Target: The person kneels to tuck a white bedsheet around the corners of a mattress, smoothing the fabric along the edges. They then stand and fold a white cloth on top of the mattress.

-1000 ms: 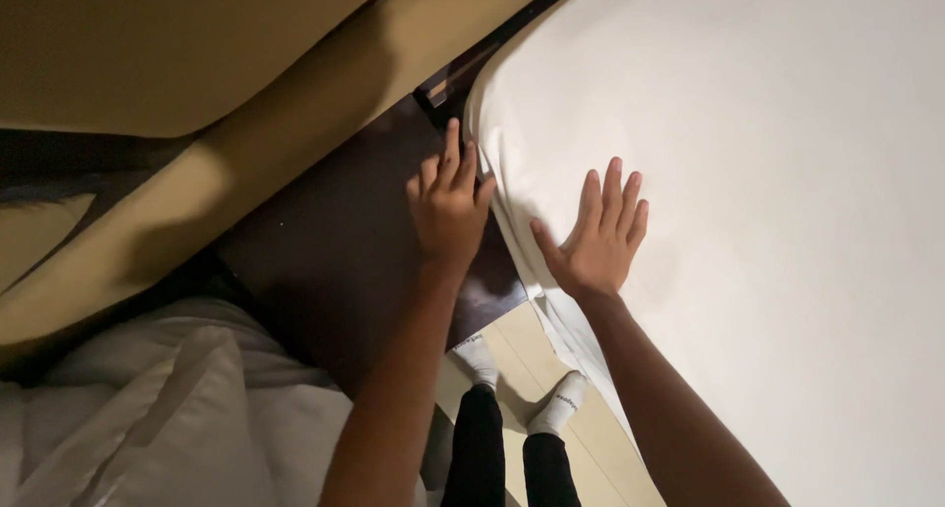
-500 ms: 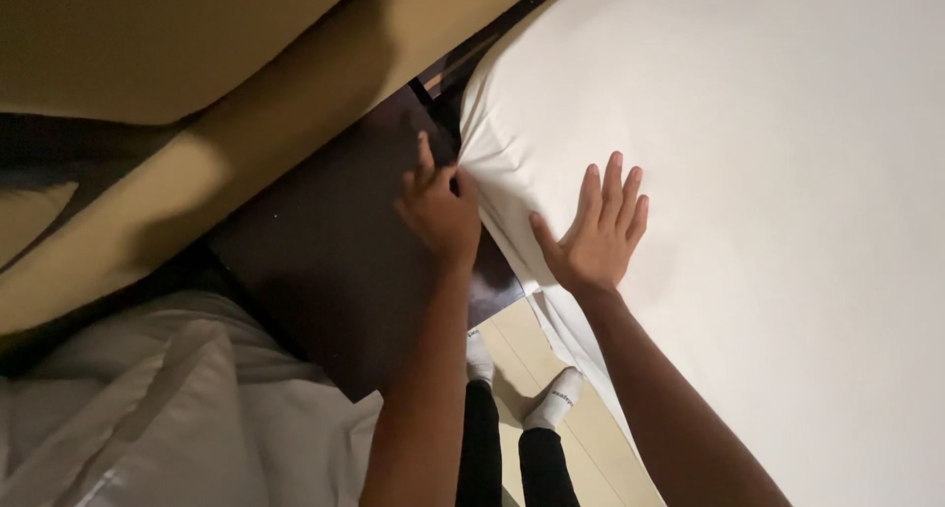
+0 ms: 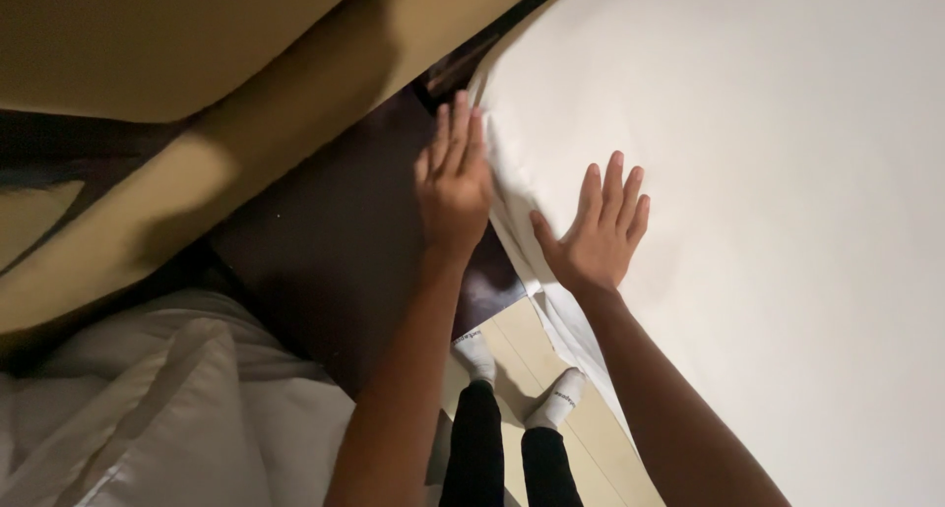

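1. The white bed sheet (image 3: pixel 748 202) is stretched over the mattress and fills the right side of your view; its edge runs down from the top centre towards your feet.
2. Your right hand (image 3: pixel 596 236) lies flat on the sheet just inside that edge, palm down, fingers spread, gripping nothing.
3. Your left hand (image 3: pixel 455 177) is at the sheet's edge, near the corner, fingers straight and together, their tips touching the fabric where it turns down; it is not closed around anything.
4. Beside the left hand, a dark brown panel (image 3: pixel 345 241) runs along the mattress.
5. A tan padded headboard (image 3: pixel 197 123) crosses the upper left.
6. White pillows (image 3: pixel 167 418) lie at the lower left.
7. Your white socks (image 3: pixel 522 379) stand on the pale floor (image 3: pixel 581 438) between your arms.
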